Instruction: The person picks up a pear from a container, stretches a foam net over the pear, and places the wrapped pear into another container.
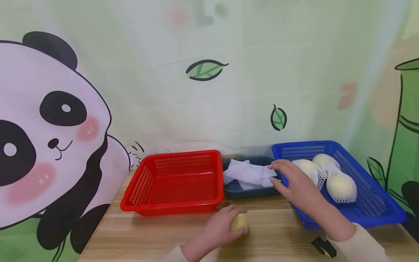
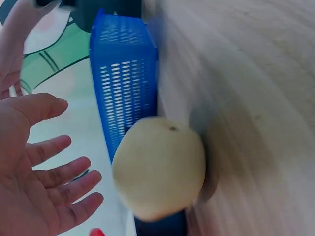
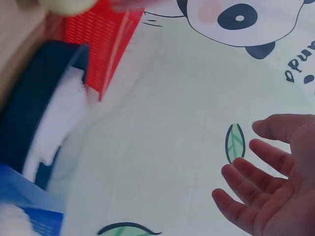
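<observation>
A pale yellow round pear sits on the wooden table in front of the baskets. My left hand is beside it, partly covering it in the head view. The left wrist view shows that hand with its fingers spread and a gap between them and the pear. My right hand hovers by the small dark blue basket, fingertips near the white foam net sleeves inside. Its fingers are loosely bent with nothing in them, as the right wrist view shows.
To the left stands a red basket with slotted sides. A larger blue basket on the right contains several pale fruits in foam nets. A small black object lies near my right sleeve. Behind everything hangs a panda-print cloth.
</observation>
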`<state>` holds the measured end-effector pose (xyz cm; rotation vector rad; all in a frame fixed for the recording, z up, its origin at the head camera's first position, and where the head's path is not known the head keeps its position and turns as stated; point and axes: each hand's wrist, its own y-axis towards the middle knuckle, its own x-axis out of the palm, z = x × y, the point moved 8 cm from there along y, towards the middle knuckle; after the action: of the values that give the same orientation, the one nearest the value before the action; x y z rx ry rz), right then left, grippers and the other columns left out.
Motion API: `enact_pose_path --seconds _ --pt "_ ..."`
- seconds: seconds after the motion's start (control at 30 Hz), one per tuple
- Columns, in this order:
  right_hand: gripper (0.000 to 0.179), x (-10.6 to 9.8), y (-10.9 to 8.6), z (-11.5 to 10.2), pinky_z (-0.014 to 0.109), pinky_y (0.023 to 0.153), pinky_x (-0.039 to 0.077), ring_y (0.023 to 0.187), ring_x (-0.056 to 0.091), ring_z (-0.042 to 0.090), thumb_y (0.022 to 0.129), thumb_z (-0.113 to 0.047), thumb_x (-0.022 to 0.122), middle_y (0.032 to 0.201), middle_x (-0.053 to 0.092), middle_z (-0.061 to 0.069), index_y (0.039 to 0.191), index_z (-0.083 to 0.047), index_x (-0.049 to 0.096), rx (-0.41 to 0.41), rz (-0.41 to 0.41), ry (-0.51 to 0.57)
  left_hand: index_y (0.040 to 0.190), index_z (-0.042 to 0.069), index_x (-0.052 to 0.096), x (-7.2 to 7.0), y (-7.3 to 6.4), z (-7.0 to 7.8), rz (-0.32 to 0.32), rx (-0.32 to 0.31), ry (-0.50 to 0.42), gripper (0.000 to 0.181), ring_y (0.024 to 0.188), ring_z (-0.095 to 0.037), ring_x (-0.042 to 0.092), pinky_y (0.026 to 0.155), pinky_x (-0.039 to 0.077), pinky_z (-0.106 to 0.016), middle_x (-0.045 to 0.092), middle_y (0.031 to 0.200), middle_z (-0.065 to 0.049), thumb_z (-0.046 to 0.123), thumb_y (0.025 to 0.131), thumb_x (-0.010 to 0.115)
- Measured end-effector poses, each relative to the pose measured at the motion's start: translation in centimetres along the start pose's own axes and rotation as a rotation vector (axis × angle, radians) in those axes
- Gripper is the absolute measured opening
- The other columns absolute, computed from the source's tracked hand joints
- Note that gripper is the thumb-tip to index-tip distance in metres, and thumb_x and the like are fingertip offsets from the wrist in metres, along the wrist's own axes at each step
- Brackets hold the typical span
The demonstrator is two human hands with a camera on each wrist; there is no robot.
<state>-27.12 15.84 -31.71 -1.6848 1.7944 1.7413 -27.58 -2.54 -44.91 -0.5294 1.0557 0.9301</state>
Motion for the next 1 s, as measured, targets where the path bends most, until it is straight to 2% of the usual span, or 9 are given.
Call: enact_pose_path --seconds 0.13,0.27,0.37,0.53,0.6,0.8,1.0 --pt "0.028 0.1 3.2 0.3 0.057 0.101 0.053 0.121 0.062 0.042 0.094 -0.009 0.071 0.127 0.065 0.023 0.12 0.0 0.067 0.02 -0.123 -0.005 0.133 0.024 0.065 0.9 -0.5 -0.7 -0.087 -0.023 -0.004 0.046 0.124 -0.021 0.061 0.101 0.058 -0.041 0.064 0.139 0.0 0.034 0.09 0.076" --pt "0.028 1.2 6.2 1.8 0.057 0.101 0.053 0.12 0.062 0.042 0.098 -0.013 0.066 0.131 0.064 0.024 0.122 0.001 0.065 0.08 -0.242 0.02 0.131 0.021 0.066 1.3 -1.0 -0.8 -0.06 0.029 0.028 0.042 0.124 -0.02 0.061 0.104 0.056 -0.038 0.066 0.135 -0.001 0.03 0.091 0.076" --pt "0.029 2.5 7.7 3.2 0.058 0.1 0.052 0.121 0.061 0.043 0.099 -0.015 0.064 0.134 0.062 0.026 0.124 0.001 0.065 0.139 -0.314 0.043 0.128 0.019 0.067 1.8 -1.2 -0.8 -0.047 0.074 0.032 0.037 0.121 -0.017 0.062 0.104 0.055 -0.033 0.068 0.131 -0.001 0.026 0.092 0.075" --pt "0.029 5.2 8.5 5.6 0.057 0.099 0.052 0.119 0.06 0.045 0.099 -0.014 0.062 0.133 0.061 0.028 0.122 0.003 0.065 0.194 -0.401 0.051 0.124 0.019 0.07 2.9 -1.2 -1.1 -0.067 0.139 0.065 0.031 0.119 -0.014 0.062 0.103 0.054 -0.029 0.07 0.127 0.001 0.026 0.094 0.073" --pt "0.029 6.2 8.5 6.3 0.057 0.099 0.053 0.118 0.061 0.045 0.099 -0.013 0.063 0.13 0.063 0.029 0.121 0.004 0.065 0.197 -0.437 0.048 0.123 0.02 0.071 3.0 -1.1 -1.3 -0.071 0.141 0.075 0.03 0.119 -0.015 0.062 0.103 0.054 -0.03 0.07 0.126 0.002 0.026 0.094 0.073" --pt "0.031 9.0 9.7 8.2 0.056 0.104 0.051 0.119 0.061 0.046 0.098 -0.011 0.061 0.127 0.065 0.031 0.122 0.008 0.064 0.212 -0.517 -0.001 0.125 0.019 0.07 2.3 -0.9 -1.2 -0.051 0.144 0.107 0.033 0.121 -0.016 0.061 0.103 0.054 -0.029 0.068 0.129 0.0 0.024 0.092 0.074" --pt "0.036 11.4 11.4 10.0 0.054 0.107 0.05 0.122 0.061 0.044 0.096 -0.009 0.059 0.129 0.064 0.031 0.126 0.01 0.062 0.286 -0.585 -0.045 0.127 0.021 0.069 1.2 -1.2 0.3 -0.035 0.194 0.131 0.033 0.124 -0.017 0.061 0.105 0.054 -0.03 0.068 0.132 0.0 0.024 0.094 0.073"
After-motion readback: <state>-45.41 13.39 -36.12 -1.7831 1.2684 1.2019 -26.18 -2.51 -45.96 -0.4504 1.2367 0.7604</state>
